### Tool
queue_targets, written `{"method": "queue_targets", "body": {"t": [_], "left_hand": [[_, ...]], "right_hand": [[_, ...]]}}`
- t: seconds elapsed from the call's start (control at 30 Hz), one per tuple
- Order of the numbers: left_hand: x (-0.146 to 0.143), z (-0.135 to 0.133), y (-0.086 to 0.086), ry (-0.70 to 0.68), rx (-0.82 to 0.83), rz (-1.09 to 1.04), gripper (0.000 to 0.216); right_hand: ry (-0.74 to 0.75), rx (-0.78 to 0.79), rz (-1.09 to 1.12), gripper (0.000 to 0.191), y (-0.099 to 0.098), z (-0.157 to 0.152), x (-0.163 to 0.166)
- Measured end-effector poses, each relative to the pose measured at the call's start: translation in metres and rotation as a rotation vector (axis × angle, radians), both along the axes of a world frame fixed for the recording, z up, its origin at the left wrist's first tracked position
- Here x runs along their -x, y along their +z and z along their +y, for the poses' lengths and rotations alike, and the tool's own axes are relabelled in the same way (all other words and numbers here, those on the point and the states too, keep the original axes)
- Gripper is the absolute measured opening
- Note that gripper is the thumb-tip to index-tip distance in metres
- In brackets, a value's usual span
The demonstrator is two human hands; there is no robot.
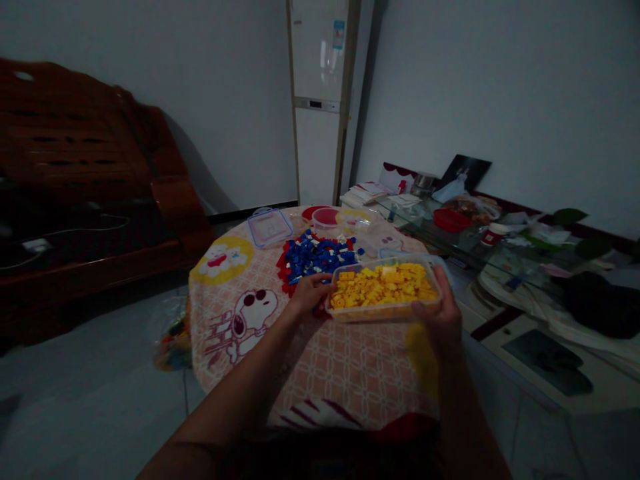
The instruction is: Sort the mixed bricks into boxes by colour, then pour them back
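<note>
A clear plastic container [373,313] full of yellow toy bricks [385,285] is held between my two hands above the round table. My left hand [313,295] grips its left end, the fingers against the wall. At the other end my right hand [443,310] has its thumb on the near rim and its fingers round the right side. Just behind the container lies a loose pile of blue bricks [315,255], with some white ones mixed in and red bricks [289,263] along its left edge. The container hides the pile's near right part.
A blue-edged plastic lid [270,227] and a round clear tub [326,218] lie at the table's far side. Patterned cloth [345,373] covers the table. A cluttered glass stand [465,253] is on the right, a wooden bench [90,153] on the left, a bag [173,340] on the floor.
</note>
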State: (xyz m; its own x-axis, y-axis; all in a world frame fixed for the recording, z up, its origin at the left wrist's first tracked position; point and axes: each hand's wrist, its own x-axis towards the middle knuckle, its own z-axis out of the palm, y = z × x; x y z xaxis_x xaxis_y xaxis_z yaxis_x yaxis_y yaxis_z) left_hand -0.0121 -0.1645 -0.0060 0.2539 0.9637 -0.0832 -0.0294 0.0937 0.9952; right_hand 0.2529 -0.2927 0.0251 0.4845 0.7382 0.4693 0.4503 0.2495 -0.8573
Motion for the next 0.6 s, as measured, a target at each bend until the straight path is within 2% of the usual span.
{"method": "queue_targets", "body": {"t": [0.17, 0.37, 0.6], "left_hand": [[0.008, 0.024, 0.003, 0.136, 0.058, -0.11, 0.026], [0.016, 0.041, -0.004, 0.234, 0.12, -0.199, 0.023], [0.017, 0.048, -0.005, 0.303, 0.173, -0.357, 0.034]], "right_hand": [[0.088, -0.111, -0.157, 0.066, 0.034, 0.065, 0.015], [0.083, -0.075, -0.345, 0.058, 0.067, 0.138, 0.038], [0.042, -0.009, -0.553, 0.054, 0.098, 0.198, 0.058]]}}
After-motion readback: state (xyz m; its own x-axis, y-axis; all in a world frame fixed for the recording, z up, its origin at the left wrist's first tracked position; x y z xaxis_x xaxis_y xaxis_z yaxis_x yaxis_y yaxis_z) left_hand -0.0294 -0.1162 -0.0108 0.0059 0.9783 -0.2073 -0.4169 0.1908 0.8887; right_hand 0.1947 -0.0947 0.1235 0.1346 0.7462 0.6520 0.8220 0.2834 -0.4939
